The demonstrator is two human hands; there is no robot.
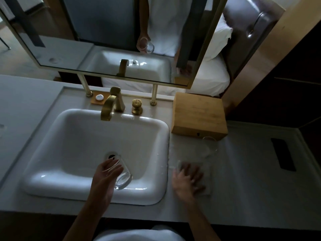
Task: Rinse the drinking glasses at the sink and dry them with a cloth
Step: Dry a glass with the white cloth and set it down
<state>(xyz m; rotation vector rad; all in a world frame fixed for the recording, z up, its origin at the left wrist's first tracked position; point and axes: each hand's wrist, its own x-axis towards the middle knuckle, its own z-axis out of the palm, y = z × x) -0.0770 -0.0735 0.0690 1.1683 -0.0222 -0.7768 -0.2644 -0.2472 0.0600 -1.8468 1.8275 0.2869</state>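
Observation:
My left hand (pixel 106 178) grips a clear drinking glass (pixel 121 178), tilted on its side over the front of the white sink basin (pixel 73 136). The brass tap (pixel 108 108) above the basin shows no running water. My right hand (pixel 188 180) lies with spread fingers on a pale folded cloth (pixel 206 178) on the counter right of the sink. A second clear glass (pixel 209 146) stands on the counter behind that cloth, in front of a wooden box.
A wooden box (pixel 198 115) sits at the back right of the counter. A brass knob (pixel 137 106) and a small tray with a round cap (pixel 99 99) stand behind the basin. A framed mirror (pixel 107 32) hangs above. A dark slot (pixel 283 153) lies at the far right.

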